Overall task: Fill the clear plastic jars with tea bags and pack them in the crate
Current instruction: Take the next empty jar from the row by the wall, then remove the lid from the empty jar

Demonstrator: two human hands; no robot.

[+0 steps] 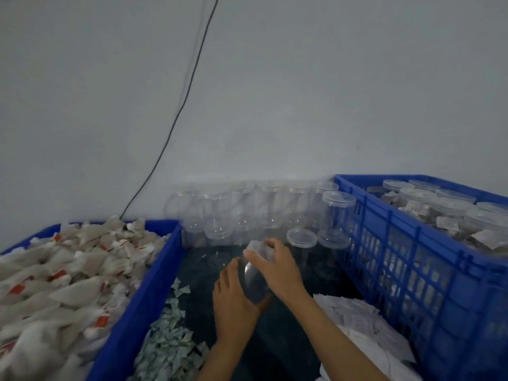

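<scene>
Lying tilted between both hands, the clear jar (254, 279) is gripped by left hand (233, 303) and right hand (277, 266).

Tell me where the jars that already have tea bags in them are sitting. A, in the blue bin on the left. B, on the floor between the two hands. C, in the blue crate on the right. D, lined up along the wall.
C: the filled jars, lidded and showing tea bags inside, stand in the blue crate on the right, while the jars along the wall look empty.

blue crate (406, 259), clear jar (254, 281), white-and-orange tea bags (68, 273)
</scene>
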